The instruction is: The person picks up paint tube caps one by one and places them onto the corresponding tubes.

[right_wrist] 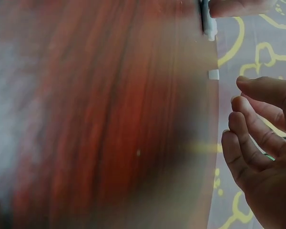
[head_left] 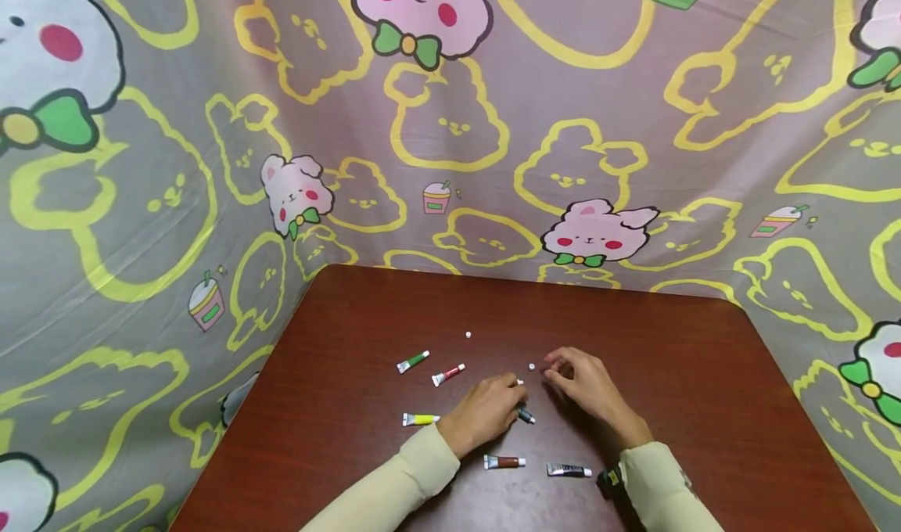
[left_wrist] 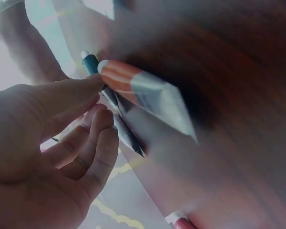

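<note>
My left hand (head_left: 486, 411) is low over the table, thumb and fingertips around a small paint tube, whose white end (head_left: 519, 382) sticks out past them; most of it is hidden. A dark teal tube (head_left: 525, 415) lies by these fingers. In the left wrist view, an orange-brown and silver tube (left_wrist: 143, 90) looms in front of the left hand (left_wrist: 52, 129). My right hand (head_left: 587, 383) hovers at the right, fingers loosely bent, holding nothing. A small white cap (head_left: 531, 367) lies just left of its fingertips, apart from them; the right wrist view shows this cap (right_wrist: 213, 74) too.
Green (head_left: 413, 361), red (head_left: 448, 375) and yellow (head_left: 421, 419) tubes lie left of my hands. Brown (head_left: 504, 462) and black (head_left: 568, 470) tubes lie nearer. Another white cap (head_left: 468, 335) is farther back. Patterned curtains (head_left: 457, 125) surround the brown table (head_left: 633, 321).
</note>
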A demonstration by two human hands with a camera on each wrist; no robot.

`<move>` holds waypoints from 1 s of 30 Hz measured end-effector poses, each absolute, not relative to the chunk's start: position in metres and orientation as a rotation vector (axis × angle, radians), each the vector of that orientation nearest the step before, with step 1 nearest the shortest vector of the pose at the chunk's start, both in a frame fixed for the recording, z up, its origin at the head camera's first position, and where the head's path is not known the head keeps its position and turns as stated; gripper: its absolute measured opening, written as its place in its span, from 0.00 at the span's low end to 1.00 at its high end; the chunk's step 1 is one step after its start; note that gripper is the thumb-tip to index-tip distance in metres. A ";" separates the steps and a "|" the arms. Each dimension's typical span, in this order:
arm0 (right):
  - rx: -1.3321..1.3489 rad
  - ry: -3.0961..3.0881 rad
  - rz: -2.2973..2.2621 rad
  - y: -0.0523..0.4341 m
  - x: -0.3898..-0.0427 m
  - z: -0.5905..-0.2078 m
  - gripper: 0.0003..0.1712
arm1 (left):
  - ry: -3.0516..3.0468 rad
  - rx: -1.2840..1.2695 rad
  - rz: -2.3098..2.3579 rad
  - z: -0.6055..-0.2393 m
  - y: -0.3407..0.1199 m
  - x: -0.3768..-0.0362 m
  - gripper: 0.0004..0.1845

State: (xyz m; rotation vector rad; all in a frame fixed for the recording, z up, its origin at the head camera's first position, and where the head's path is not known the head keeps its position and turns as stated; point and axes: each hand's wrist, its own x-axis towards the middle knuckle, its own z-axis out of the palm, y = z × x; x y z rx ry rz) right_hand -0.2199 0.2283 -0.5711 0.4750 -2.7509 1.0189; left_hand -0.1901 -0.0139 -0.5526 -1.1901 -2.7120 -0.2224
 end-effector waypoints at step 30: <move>0.477 -2.886 0.809 0.204 -0.235 -0.575 0.04 | -2.692 -1.196 -0.184 -0.561 -0.013 -0.191 0.04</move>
